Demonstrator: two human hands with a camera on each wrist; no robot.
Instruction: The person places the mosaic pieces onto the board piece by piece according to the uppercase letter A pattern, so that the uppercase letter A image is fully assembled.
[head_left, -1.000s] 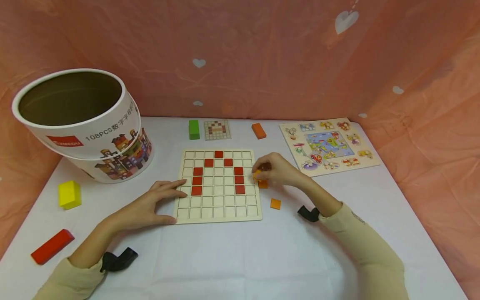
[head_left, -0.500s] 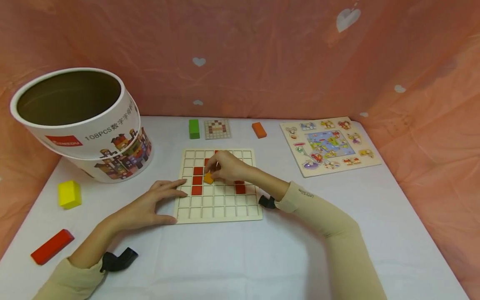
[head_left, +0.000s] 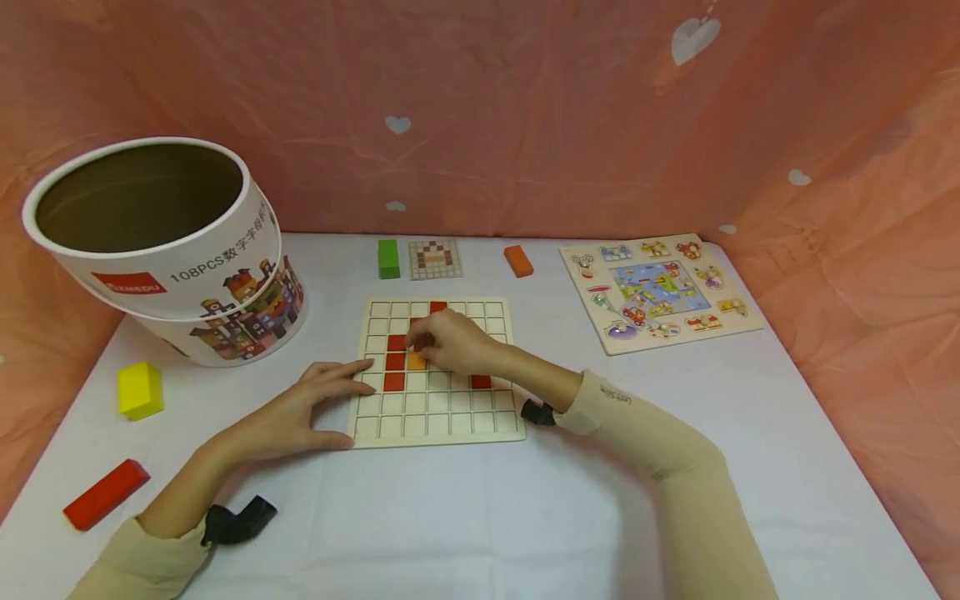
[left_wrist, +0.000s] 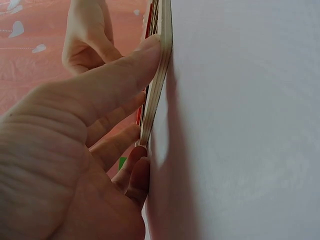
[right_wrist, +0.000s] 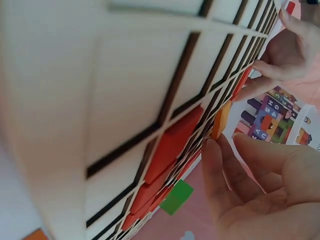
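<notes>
In the head view, a pale wooden grid board (head_left: 438, 427) lies on the table with several red square tiles (head_left: 393, 382) in its cells. My right hand (head_left: 459, 343) is over the upper left part of the board. Its curled fingertips hold an orange tile (right_wrist: 221, 120) at a cell just right of the left red column. The thumb lies close to the tile in the right wrist view. My left hand (head_left: 300, 417) rests at the board's left edge, fingers spread, with the thumb (left_wrist: 145, 52) against the board's side. The right forearm and hand cover some cells.
Behind the board lie a green block (head_left: 387, 260), a small pattern card (head_left: 436, 260) and an orange block (head_left: 518, 261). A picture puzzle board (head_left: 660, 292) is at the back right. A large white bucket (head_left: 225, 275), a yellow block (head_left: 139, 390) and a red block (head_left: 107, 494) stand left.
My right hand has picked up an orange tile right of the board and carried it left over the grid. The tile has turned and lowered to line up with a cell. My left hand stays put.
</notes>
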